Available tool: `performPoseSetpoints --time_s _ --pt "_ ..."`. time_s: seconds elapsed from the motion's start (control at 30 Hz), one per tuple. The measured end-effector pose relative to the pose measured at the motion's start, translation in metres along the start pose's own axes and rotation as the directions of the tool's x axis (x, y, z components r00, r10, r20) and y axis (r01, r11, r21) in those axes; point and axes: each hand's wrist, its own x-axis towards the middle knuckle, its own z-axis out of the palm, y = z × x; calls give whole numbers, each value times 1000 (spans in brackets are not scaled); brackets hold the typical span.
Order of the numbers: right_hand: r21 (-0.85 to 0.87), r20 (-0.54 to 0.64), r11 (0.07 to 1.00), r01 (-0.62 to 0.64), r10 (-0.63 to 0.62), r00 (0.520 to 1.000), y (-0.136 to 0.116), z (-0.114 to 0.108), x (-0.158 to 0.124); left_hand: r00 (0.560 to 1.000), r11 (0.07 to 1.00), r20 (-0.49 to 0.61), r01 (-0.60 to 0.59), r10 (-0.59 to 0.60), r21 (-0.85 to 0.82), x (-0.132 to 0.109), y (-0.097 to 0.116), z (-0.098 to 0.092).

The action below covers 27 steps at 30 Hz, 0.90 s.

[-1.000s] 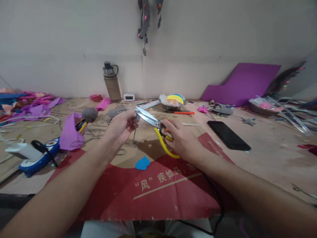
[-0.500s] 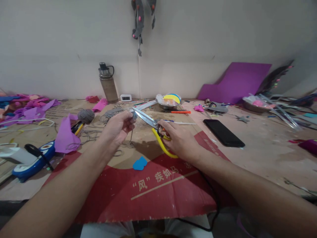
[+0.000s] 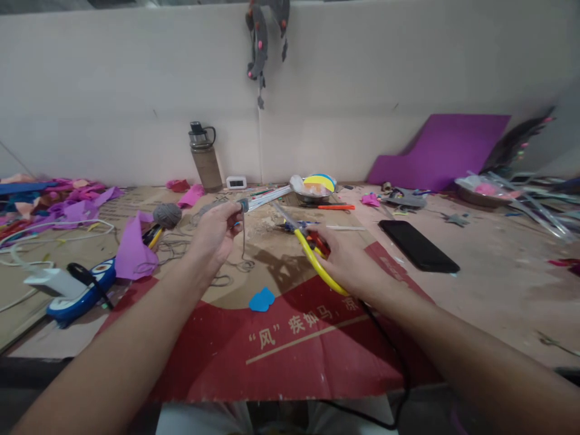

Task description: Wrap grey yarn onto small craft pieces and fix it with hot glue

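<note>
My left hand [image 3: 222, 226] is closed in a pinch on a small grey piece [image 3: 244, 205], too small to make out well. Grey yarn [image 3: 244, 238] hangs below those fingertips to loose loops on the cardboard. In my right hand [image 3: 339, 254] is a pair of scissors [image 3: 319, 266] with yellow handles, blades pointing up and left, apart from the grey piece. By the right fingers shows a red and black object [image 3: 321, 243], partly hidden. Two touching blue cutouts [image 3: 261, 299] lie on the red-printed cardboard [image 3: 308, 356] between my forearms.
Left are a grey yarn ball [image 3: 167, 215], purple felt [image 3: 135, 251] and a blue power strip [image 3: 81, 302] with cords. Behind stand a bottle [image 3: 207, 163] and a bowl [image 3: 313, 198]. A phone [image 3: 419, 246] lies right; a black cable [image 3: 399, 356] runs below my right forearm.
The scissors have drawn back right and down, away from the grey piece at my left fingertips. The left hand still pinches it. The whole view has shifted slightly.
</note>
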Motion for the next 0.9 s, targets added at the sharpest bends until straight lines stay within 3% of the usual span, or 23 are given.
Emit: performPoseSetpoints --time_s 0.13,0.27,0.4,0.77,0.9 --pt "-165 150 986 29 -4 989 -7 4 -7 997 998 53 -58 57 14 1 0 -2" --pt "-265 184 961 74 -25 983 -13 6 -9 981 980 106 -173 163 94 -4 -1 0" --pt "-258 204 962 88 -34 978 -11 9 -8 967 954 114 -245 228 172 -9 -2 3" --pt "-62 89 996 71 -65 994 -14 7 -8 916 788 216 -401 337 468 -16 -2 1" --pt "85 -69 996 -3 8 998 -7 4 -3 922 812 211 -385 323 438 -15 0 1"
